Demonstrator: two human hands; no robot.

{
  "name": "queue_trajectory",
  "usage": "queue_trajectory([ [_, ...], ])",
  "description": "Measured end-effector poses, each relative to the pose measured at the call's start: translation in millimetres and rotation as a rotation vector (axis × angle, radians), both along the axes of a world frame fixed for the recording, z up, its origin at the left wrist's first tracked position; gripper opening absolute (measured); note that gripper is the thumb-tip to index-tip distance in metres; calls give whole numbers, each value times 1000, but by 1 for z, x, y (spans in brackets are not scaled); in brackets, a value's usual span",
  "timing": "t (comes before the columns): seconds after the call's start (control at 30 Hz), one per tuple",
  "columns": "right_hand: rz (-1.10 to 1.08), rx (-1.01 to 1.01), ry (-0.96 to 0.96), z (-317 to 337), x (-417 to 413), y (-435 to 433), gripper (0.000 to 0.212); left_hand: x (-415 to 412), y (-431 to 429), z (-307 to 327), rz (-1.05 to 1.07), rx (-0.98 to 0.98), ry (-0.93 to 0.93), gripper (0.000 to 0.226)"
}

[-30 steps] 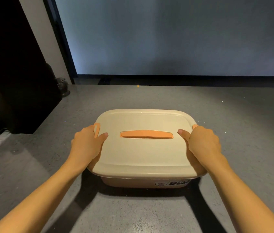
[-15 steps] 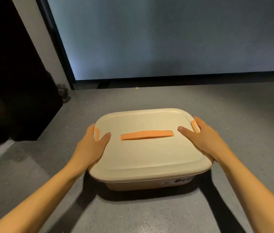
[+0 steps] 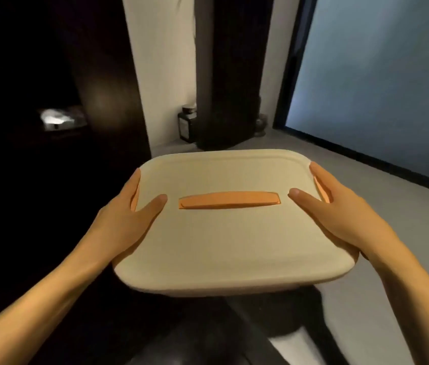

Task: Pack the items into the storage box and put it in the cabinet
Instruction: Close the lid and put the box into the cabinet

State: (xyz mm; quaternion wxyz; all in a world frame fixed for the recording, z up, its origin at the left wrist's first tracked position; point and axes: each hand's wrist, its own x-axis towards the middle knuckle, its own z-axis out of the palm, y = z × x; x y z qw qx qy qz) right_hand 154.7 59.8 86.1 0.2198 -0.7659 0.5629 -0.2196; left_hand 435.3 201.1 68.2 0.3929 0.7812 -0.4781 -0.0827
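The cream storage box [image 3: 223, 241] with its lid on and an orange handle [image 3: 229, 200] in the middle of the lid is held up in the air in front of me. My left hand [image 3: 126, 219] grips its left side over the orange side clip, thumb on the lid. My right hand [image 3: 339, 217] grips the right side beside the other orange clip [image 3: 322, 189], thumb on the lid. The box's contents are hidden by the lid. To the left lies a dark cabinet space [image 3: 36, 180], mostly black.
A grey counter [image 3: 392, 233] runs along the right below a pale blue wall [image 3: 379, 75]. At the back stand a dark bottle [image 3: 187, 125], a black upright panel [image 3: 229, 75] and a small round object [image 3: 260, 126]. A dim lit patch [image 3: 60, 119] shows inside the dark left area.
The box has been lifted off the grey counter and swung to the left, held by both hands. The view has turned left toward the dark cabinet side.
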Motion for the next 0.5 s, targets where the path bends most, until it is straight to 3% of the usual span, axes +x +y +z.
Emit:
queue_trajectory([
  [0.2, 524, 66, -40, 1, 145, 89, 78, 37, 212, -5, 588, 18, -34, 70],
  [0.5, 1175, 185, -105, -15, 342, 357, 80, 54, 537, -1, 1235, 87, 133, 71],
])
